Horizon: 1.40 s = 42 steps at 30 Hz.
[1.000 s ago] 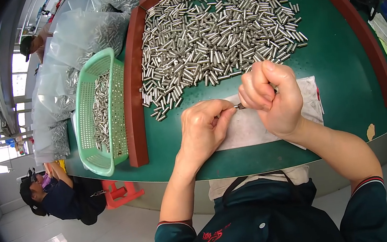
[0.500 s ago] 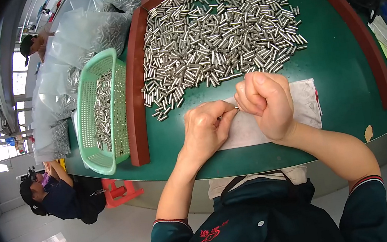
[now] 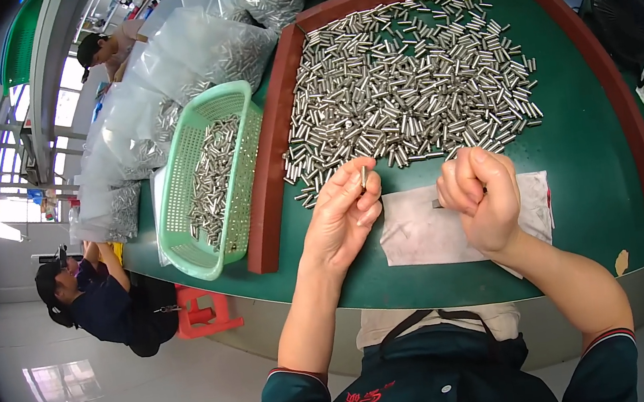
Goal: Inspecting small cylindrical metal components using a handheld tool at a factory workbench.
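Note:
Between the thumb and fingertips of my left hand (image 3: pixel 342 219) is a small, shiny metal pin (image 3: pixel 363 177), tilted nearly upright. My right hand (image 3: pixel 487 201) is curled into a fist above the white cloth (image 3: pixel 414 239). A short dark tip (image 3: pixel 436 204) pokes out on the fist's left side; what it belongs to is hidden by the fingers. The cloth lies stained and flat near the table's front edge. Just beyond both hands spreads a large heap of loose metal pins (image 3: pixel 405 94) on the green tabletop (image 3: pixel 572 138).
A red-brown wooden frame (image 3: pixel 273 159) borders the heap. To its left stands a green plastic basket (image 3: pixel 178 206) of pins, beside clear bags (image 3: pixel 199 51) of them. A black fan (image 3: pixel 621 21) is at far right. Two people work on the left, one near a red stool (image 3: pixel 207 311).
My hands have moved apart. The left one has turned its palm upward, bringing the pin into sight; the right stays clenched. The whole view has shifted, showing more of the table's far side.

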### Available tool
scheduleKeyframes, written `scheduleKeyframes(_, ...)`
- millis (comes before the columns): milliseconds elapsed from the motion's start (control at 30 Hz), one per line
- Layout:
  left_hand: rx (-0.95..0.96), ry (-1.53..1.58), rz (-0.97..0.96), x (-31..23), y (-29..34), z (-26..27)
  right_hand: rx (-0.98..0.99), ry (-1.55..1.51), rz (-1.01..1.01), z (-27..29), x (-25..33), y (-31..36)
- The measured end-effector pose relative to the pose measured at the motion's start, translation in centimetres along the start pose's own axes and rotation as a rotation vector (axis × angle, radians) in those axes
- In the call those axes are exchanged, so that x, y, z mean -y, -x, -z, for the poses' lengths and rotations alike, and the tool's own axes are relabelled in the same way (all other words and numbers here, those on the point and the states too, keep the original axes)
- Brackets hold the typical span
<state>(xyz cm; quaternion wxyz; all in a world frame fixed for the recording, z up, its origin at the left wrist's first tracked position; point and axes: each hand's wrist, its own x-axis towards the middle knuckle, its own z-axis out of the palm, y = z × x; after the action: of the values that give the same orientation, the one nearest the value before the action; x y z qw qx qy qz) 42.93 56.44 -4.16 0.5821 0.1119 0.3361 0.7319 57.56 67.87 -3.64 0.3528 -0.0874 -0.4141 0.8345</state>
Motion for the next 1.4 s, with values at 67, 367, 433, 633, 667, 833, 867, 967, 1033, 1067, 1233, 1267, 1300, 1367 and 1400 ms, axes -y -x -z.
scheduleKeyframes(67,-0.119,-0.093,-0.057,-0.1,0.0,-1.0,0.001,-0.009,-0.006,-0.1,-0.1,-0.1)
scheduleKeyframes(367,-0.231,-1.213,-0.328,-0.3,-2.2,-1.9,-0.011,-0.029,-0.016,0.1,0.1,-0.3)
scheduleKeyframes(433,-0.245,-1.616,-0.445,-0.3,-2.5,-2.1,-0.007,-0.029,-0.024,0.0,0.2,-0.3)
scheduleKeyframes(633,-0.046,-1.934,-0.745,-0.4,-2.9,-0.9,0.001,-0.042,-0.021,0.0,0.2,-0.3)
scheduleKeyframes(667,-0.019,-1.94,-0.739,-0.5,-2.9,-0.7,0.007,-0.051,-0.032,0.0,0.3,-0.3)
scheduleKeyframes(833,-0.058,-1.815,-0.603,0.0,-2.2,-1.0,-0.009,-0.039,-0.026,0.0,0.0,-0.5)
scheduleKeyframes(867,-0.053,-1.812,-0.6,0.0,-2.2,-1.2,-0.009,-0.035,-0.025,0.1,0.1,-0.5)
scheduleKeyframes(967,-0.069,-1.653,-0.404,0.0,-1.4,-2.4,-0.021,-0.037,-0.024,0.3,0.1,-0.4)
scheduleKeyframes(1033,0.041,-1.62,-0.382,0.9,-0.8,-2.8,-0.033,-0.067,-0.022,0.5,0.3,-0.5)
scheduleKeyframes(1067,0.097,-1.673,-0.428,1.2,-0.5,-3.1,-0.029,-0.102,-0.025,0.4,0.4,-0.5)
scheduleKeyframes(1233,0.14,-1.712,-0.496,1.9,-0.5,-3.0,-0.018,-0.105,0.015,0.6,0.9,-0.5)
scheduleKeyframes(1267,0.146,-1.71,-0.492,1.9,-0.6,-3.1,-0.014,-0.087,0.002,0.6,1.0,-0.4)
scheduleKeyframes(1300,0.135,-1.741,-0.46,1.9,-0.5,-3.3,-0.01,-0.07,-0.013,0.7,1.0,-0.4)
scheduleKeyframes(1367,0.12,-1.77,-0.423,1.8,-0.5,-3.5,-0.013,-0.069,-0.025,0.6,0.8,-0.4)
scheduleKeyframes(1400,0.112,-1.772,-0.411,1.8,-0.5,-3.6,-0.011,-0.069,-0.037,0.6,0.7,-0.3)
